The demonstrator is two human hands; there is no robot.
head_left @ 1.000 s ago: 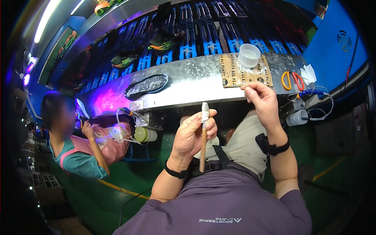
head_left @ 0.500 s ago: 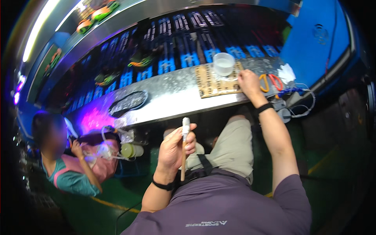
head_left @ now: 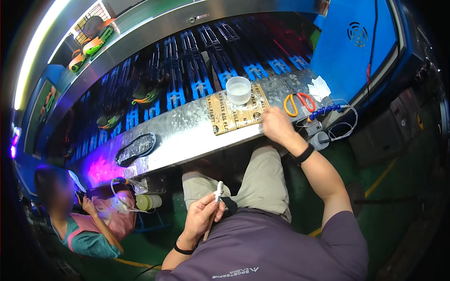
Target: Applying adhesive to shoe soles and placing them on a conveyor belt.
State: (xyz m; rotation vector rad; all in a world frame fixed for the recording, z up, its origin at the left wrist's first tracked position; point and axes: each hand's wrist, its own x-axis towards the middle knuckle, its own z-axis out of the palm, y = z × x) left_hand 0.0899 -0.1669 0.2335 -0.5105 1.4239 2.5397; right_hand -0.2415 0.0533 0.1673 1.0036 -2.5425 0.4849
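In front of my waist, my left hand (head_left: 200, 217) is closed around a slim brush (head_left: 219, 190), its white-coated head pointing up and its wooden handle running down past the fingers. My right hand (head_left: 276, 124) rests at the right edge of a printed brown cardboard sheet (head_left: 224, 122) on the metal ledge, fingers curled; whether anything is inside them is hidden. A clear plastic cup (head_left: 238, 92) with whitish liquid stands on the cardboard. Right of that hand lie scissors with a yellow loop (head_left: 290, 106) and a red loop (head_left: 307, 102).
Behind the ledge (head_left: 180, 133) runs a conveyor with blue racks (head_left: 201, 89). A dark shoe sole (head_left: 136, 150) lies on the ledge's left. White tissue (head_left: 319, 89) and a blue jointed hose (head_left: 326, 111) are at right. A co-worker (head_left: 96, 229) sits at left.
My left hand has come lower and closer to my body with the brush, which now tilts differently. My right hand stays by the cardboard's right edge. The whole view has shifted.
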